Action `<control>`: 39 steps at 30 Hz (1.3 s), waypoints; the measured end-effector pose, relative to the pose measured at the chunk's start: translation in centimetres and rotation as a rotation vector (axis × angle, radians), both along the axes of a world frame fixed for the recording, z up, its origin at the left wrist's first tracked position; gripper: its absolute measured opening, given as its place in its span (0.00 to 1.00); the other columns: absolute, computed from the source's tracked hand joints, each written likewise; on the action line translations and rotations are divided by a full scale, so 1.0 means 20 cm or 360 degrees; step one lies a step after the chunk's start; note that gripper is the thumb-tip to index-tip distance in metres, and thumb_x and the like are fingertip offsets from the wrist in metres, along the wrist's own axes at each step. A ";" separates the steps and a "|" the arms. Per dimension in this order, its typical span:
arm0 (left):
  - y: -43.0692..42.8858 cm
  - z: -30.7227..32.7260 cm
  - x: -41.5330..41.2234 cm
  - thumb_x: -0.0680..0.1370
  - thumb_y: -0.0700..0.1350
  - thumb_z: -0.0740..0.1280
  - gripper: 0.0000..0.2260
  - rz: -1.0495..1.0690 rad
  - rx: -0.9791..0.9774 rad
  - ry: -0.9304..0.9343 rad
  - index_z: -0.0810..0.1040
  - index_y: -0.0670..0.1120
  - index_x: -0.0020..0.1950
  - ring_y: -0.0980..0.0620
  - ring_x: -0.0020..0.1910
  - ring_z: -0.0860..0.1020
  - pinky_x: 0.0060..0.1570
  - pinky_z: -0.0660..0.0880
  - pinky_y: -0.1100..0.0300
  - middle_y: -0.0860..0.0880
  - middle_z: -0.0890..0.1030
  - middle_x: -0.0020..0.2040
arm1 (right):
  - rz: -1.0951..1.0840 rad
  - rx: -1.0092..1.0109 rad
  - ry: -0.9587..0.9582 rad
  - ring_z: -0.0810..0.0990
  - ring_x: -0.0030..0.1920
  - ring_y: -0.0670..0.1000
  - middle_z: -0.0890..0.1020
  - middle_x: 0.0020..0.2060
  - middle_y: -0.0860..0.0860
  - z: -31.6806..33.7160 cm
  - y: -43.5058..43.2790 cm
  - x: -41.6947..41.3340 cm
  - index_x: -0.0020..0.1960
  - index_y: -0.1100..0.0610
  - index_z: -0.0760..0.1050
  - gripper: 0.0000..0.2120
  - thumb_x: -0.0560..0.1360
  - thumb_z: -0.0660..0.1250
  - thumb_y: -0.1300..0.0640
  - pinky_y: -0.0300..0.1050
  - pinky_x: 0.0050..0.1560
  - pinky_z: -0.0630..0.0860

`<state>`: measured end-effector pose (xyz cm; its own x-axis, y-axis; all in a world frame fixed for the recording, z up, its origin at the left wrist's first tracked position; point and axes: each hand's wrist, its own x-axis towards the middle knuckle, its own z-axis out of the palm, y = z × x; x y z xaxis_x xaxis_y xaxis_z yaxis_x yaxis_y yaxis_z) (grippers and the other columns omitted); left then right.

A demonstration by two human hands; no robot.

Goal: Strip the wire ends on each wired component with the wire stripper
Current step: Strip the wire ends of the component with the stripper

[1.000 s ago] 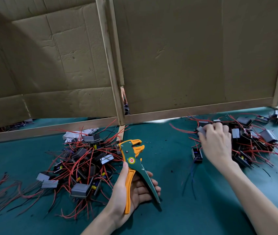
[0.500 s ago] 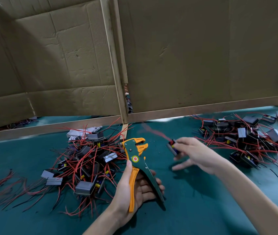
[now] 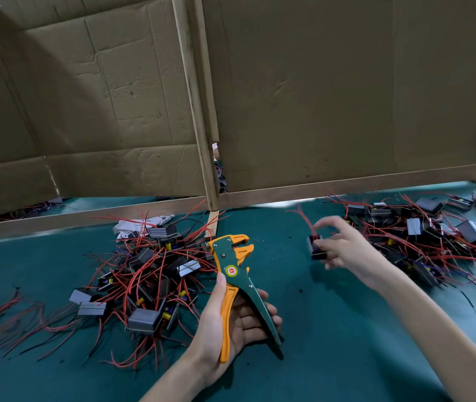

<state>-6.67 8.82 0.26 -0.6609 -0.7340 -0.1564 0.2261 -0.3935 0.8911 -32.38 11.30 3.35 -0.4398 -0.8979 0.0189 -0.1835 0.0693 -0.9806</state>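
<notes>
The component (image 3: 315,252) is pinched in the fingertips of the right hand (image 3: 350,250), red wires pointing up. To its left, the left hand (image 3: 231,323) grips the wire stripper (image 3: 235,274) by its handles, head upward. A tangled pile (image 3: 149,274) lies left of the left hand and a second pile (image 3: 422,236) lies right of the right hand. A cardboard wall (image 3: 332,97) stands beyond both hands.

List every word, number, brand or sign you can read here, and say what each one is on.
No text can be read in this view.
Round red and yellow sticker on the wire stripper in the left hand: a mark at its centre, too small to read.
Wired component in the right hand: blurred, no label legible.
Cardboard panels: no print visible.
</notes>
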 end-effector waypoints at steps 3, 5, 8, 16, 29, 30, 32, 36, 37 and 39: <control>0.00 -0.01 0.00 0.72 0.68 0.54 0.37 0.0014 -0.0006 -0.0006 0.78 0.34 0.53 0.35 0.46 0.81 0.44 0.79 0.47 0.33 0.80 0.45 | 0.0205 0.0018 0.0215 0.75 0.28 0.48 0.76 0.43 0.58 -0.06 -0.03 0.09 0.46 0.56 0.79 0.07 0.77 0.65 0.66 0.43 0.29 0.77; -0.01 -0.01 0.00 0.72 0.67 0.54 0.37 0.0015 -0.0009 -0.0006 0.78 0.33 0.53 0.35 0.46 0.81 0.44 0.79 0.47 0.33 0.80 0.45 | 0.0179 0.0034 0.0475 0.75 0.29 0.52 0.73 0.49 0.55 -0.10 -0.04 0.13 0.46 0.51 0.76 0.07 0.78 0.66 0.63 0.41 0.28 0.76; -0.01 -0.01 -0.01 0.71 0.67 0.55 0.37 0.0018 -0.0010 0.0001 0.78 0.33 0.53 0.35 0.45 0.81 0.44 0.79 0.48 0.33 0.80 0.44 | 0.0236 0.0012 0.0898 0.73 0.30 0.47 0.70 0.47 0.51 -0.13 -0.05 0.17 0.45 0.47 0.70 0.08 0.78 0.66 0.59 0.34 0.28 0.71; -0.01 -0.01 -0.01 0.71 0.68 0.55 0.37 0.0037 -0.0021 0.0002 0.78 0.34 0.52 0.34 0.46 0.81 0.44 0.79 0.47 0.32 0.80 0.45 | 0.0666 0.0124 0.0662 0.79 0.51 0.50 0.79 0.53 0.52 -0.07 -0.02 0.14 0.47 0.51 0.82 0.17 0.76 0.62 0.71 0.34 0.48 0.74; 0.00 -0.01 0.00 0.73 0.67 0.53 0.37 -0.0020 -0.0012 0.0015 0.77 0.34 0.53 0.35 0.46 0.81 0.47 0.79 0.46 0.34 0.80 0.44 | 0.0712 -0.0062 0.1140 0.75 0.50 0.35 0.77 0.54 0.47 -0.12 -0.04 0.16 0.42 0.53 0.83 0.02 0.70 0.76 0.56 0.25 0.51 0.66; 0.00 -0.01 0.00 0.74 0.67 0.52 0.37 -0.0021 -0.0012 0.0017 0.77 0.33 0.54 0.35 0.45 0.81 0.48 0.78 0.45 0.34 0.80 0.44 | 0.0678 -0.0084 0.1096 0.76 0.52 0.38 0.78 0.54 0.47 -0.12 -0.04 0.16 0.41 0.54 0.83 0.02 0.71 0.75 0.57 0.28 0.53 0.67; 0.00 -0.01 -0.01 0.74 0.67 0.53 0.37 -0.0021 -0.0002 0.0020 0.77 0.33 0.53 0.35 0.45 0.81 0.47 0.79 0.46 0.34 0.80 0.44 | 0.0627 -0.0107 0.0924 0.77 0.53 0.42 0.79 0.54 0.49 -0.12 -0.03 0.16 0.41 0.55 0.82 0.02 0.73 0.73 0.59 0.33 0.57 0.70; -0.01 -0.01 0.00 0.73 0.68 0.53 0.37 -0.0026 0.0034 0.0020 0.78 0.34 0.53 0.36 0.45 0.81 0.43 0.79 0.47 0.34 0.80 0.44 | 0.0568 -0.0126 0.0549 0.78 0.49 0.46 0.83 0.51 0.50 -0.11 -0.04 0.18 0.45 0.56 0.75 0.04 0.79 0.65 0.60 0.37 0.53 0.72; -0.01 -0.01 0.00 0.73 0.68 0.54 0.37 -0.0029 0.0039 0.0017 0.78 0.34 0.53 0.36 0.45 0.81 0.44 0.79 0.47 0.34 0.80 0.44 | 0.0563 -0.0137 0.0350 0.78 0.48 0.46 0.83 0.51 0.50 -0.10 -0.03 0.19 0.46 0.57 0.74 0.04 0.80 0.63 0.60 0.39 0.51 0.75; -0.01 -0.01 0.00 0.72 0.68 0.54 0.37 -0.0046 0.0040 0.0013 0.78 0.34 0.54 0.36 0.45 0.81 0.44 0.79 0.46 0.34 0.80 0.44 | 0.0582 -0.0182 -0.0203 0.79 0.47 0.49 0.83 0.52 0.53 -0.08 -0.02 0.20 0.48 0.57 0.70 0.05 0.82 0.59 0.58 0.50 0.47 0.80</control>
